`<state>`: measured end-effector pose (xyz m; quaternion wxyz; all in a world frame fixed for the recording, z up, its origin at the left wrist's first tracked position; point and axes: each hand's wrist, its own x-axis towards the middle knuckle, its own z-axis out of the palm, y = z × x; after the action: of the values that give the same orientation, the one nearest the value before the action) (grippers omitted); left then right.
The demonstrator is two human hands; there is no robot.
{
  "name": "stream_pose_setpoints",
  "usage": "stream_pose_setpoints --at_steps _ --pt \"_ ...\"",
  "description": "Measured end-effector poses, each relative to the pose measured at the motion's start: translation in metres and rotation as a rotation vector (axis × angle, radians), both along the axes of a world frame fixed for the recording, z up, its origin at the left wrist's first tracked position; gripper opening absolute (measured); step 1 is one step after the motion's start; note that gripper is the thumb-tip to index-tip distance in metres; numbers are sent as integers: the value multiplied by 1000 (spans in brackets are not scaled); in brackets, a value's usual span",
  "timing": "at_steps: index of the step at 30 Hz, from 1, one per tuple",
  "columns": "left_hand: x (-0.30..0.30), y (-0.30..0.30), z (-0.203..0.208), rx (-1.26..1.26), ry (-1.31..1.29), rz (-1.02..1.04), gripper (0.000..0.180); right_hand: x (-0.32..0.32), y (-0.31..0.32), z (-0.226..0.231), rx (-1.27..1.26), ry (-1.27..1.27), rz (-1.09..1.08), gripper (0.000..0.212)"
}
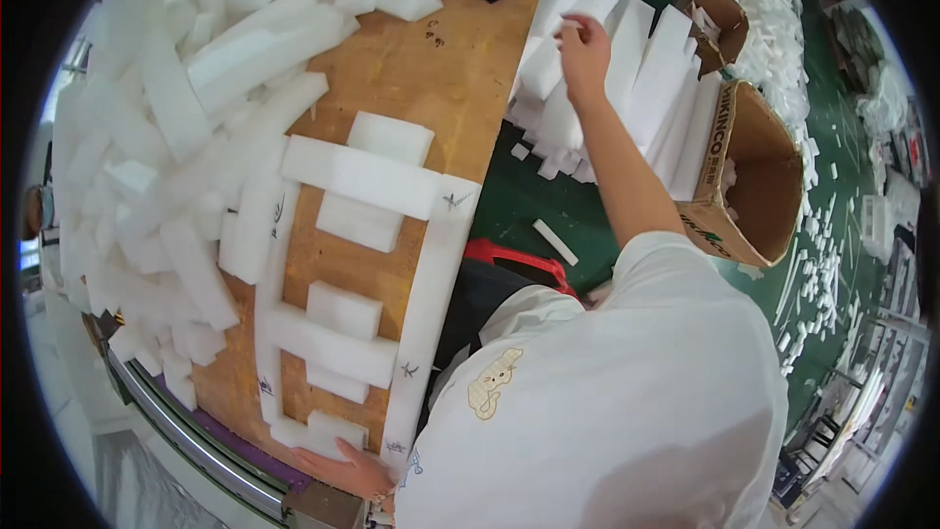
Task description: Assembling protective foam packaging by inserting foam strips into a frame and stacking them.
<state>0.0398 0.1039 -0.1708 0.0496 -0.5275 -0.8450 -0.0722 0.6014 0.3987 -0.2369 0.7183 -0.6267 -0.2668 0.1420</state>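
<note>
A frame [431, 274] is touched by the unclenched left hand [345, 473]; right hand [586, 54] grip near bars [629, 44] cannot be told; table [421, 88] crowded by foam heap [157, 176].

Workshop premises: white foam blocks [264, 49] heaped along the left part of the brown wooden counter [460, 69]; long white foam bars [666, 69] stacked beyond its right edge; white offcuts [818, 274] littering the green floor [563, 211].

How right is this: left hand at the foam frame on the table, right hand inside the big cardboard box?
One error: the right hand isn't inside the big cardboard box; the head view shows it at the stacked foam bars. The left hand is at the foam frame on the table, as stated.
</note>
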Motion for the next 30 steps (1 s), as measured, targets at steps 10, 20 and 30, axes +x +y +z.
stream_pose_setpoints --at_steps 10,20,30 --pt "34 18 27 311 44 -207 54 22 47 -147 -1117 -79 -119 94" --pt "89 57 41 402 -55 -324 48 71 23 -146 -905 -148 126 52" --pt "137 101 44 322 -186 -420 41 163 -148 -163 -131 -21 -746 46"
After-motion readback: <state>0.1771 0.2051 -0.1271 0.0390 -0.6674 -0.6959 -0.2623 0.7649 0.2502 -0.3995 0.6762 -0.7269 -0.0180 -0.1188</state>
